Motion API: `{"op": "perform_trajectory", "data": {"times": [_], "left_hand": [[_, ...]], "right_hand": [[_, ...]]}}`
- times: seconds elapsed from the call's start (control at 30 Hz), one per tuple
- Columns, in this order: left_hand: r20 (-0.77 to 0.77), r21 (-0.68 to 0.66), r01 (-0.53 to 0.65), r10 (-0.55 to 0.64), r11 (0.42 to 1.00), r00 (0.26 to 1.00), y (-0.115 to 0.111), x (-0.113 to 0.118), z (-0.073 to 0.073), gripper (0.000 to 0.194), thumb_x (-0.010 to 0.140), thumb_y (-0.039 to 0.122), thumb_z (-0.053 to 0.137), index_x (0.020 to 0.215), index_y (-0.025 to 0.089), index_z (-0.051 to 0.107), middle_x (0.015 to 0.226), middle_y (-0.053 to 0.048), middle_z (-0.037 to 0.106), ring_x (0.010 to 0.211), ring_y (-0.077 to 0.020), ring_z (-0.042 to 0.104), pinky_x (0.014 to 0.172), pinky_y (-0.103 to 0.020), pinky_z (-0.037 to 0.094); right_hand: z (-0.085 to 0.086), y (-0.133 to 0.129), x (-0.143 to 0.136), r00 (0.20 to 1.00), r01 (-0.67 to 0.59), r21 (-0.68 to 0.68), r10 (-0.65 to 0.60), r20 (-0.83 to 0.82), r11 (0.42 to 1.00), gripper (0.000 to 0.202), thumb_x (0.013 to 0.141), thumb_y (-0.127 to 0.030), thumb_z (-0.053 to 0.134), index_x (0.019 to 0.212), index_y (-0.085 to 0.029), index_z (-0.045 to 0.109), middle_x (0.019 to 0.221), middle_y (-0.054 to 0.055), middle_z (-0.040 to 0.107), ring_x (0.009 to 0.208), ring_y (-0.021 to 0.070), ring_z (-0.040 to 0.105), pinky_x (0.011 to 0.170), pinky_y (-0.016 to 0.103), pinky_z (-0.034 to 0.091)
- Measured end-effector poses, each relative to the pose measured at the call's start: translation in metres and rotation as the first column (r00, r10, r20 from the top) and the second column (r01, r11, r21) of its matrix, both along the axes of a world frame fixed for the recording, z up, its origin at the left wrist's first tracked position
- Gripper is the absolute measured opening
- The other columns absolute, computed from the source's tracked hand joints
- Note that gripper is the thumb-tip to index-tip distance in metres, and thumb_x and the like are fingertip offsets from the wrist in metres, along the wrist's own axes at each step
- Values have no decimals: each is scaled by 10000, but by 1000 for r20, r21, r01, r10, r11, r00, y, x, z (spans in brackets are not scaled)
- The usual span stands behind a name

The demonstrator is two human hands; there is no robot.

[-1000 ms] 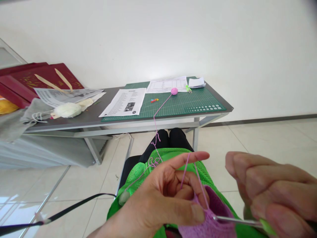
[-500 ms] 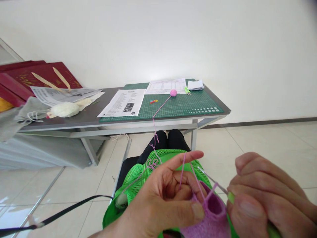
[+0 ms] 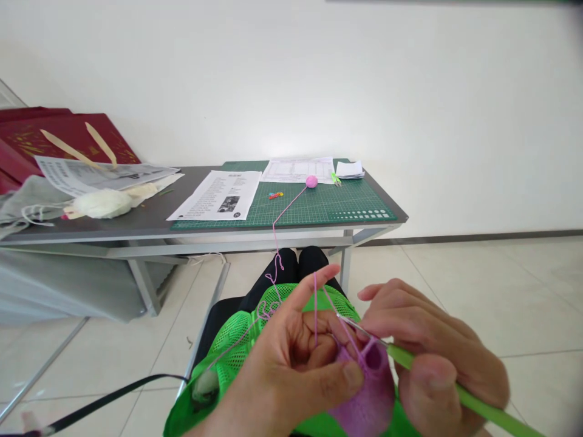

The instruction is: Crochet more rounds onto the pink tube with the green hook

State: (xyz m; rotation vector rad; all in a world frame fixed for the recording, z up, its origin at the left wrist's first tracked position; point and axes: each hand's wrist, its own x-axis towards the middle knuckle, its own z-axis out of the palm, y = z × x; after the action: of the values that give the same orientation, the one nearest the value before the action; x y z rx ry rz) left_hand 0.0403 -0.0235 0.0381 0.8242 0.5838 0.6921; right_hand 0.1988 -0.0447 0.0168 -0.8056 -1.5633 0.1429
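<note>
At the lower centre of the frame, the left hand (image 3: 296, 355) pinched the rim of the pink knitted piece (image 3: 364, 403) between thumb and curled fingers, its index finger raised under the yarn (image 3: 316, 303); at the lower right, the right hand (image 3: 428, 349) gripped the green-handled hook (image 3: 401, 357); the piece hung between them, nearer the left thumb, its opening toward the right hand; the hook's long axis slanted from lower right to upper left, its tip at the slanting strand.
</note>
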Motion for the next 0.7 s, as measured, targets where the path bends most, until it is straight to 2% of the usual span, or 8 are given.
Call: {"op": "perform_trajectory", "data": {"times": [0.07,0.13,0.23,0.3,0.37,0.43,0.57,0.7], "left_hand": [[-4,34,-53,54,998,999,-1,2,-1,792,768,214,887,1453,275,495,548,142,369,494,-40,171,488,-147,185],[12,54,-124,124,991,992,-2,2,-3,750,762,191,885,1422,301,546,599,115,463,494,-34,240,494,-140,238],[52,14,-247,246,969,968,-3,0,-3,601,807,194,840,1359,309,633,912,12,702,672,-76,553,634,-162,451],[85,-81,-286,292,955,953,0,-2,-2,446,873,201,773,1306,266,690,1012,-24,748,830,-109,648,762,-174,510],[120,-180,-292,316,939,941,2,-3,-1,323,914,179,721,1233,228,742,896,-10,746,802,-84,658,800,-150,513],[142,-215,-275,309,937,940,4,-4,-3,262,906,180,730,1161,218,779,812,15,711,722,-57,629,799,-134,507],[66,-100,-169,176,981,982,0,-5,-9,226,874,283,772,1087,214,807,895,-14,702,783,-96,594,817,-175,494],[-53,-49,-178,176,983,983,-5,-11,-12,270,847,355,799,1097,251,804,759,14,589,735,-115,481,749,-189,434]], "right_hand": [[-4,1,-2,999,7,62,-5,-33,998,340,1050,-368,435,877,-179,659,646,-16,633,558,129,598,716,368,593],[-8,2,-4,998,33,93,-28,-61,995,326,1041,-371,458,887,-168,662,667,-11,636,578,134,607,722,369,587],[-14,4,-6,994,104,134,-98,-53,985,335,1034,-399,460,897,-171,663,688,-7,648,596,148,621,743,388,591],[-17,6,-7,989,151,171,-149,-26,974,341,1043,-402,431,910,-187,661,688,-5,655,582,158,618,738,410,597],[-21,8,-7,981,191,193,-192,-10,962,352,1051,-412,411,915,-198,656,686,-5,655,576,161,611,736,417,599],[-24,10,-6,975,220,191,-224,-3,957,364,1055,-436,403,924,-198,646,718,0,665,614,160,619,778,419,596],[-28,14,7,968,241,212,-250,16,947,357,1051,-458,419,974,-196,649,794,10,684,725,171,656,887,430,578],[-28,19,26,957,272,244,-288,31,931,363,1038,-476,452,1002,-195,680,846,24,701,786,181,674,940,432,555]]}}
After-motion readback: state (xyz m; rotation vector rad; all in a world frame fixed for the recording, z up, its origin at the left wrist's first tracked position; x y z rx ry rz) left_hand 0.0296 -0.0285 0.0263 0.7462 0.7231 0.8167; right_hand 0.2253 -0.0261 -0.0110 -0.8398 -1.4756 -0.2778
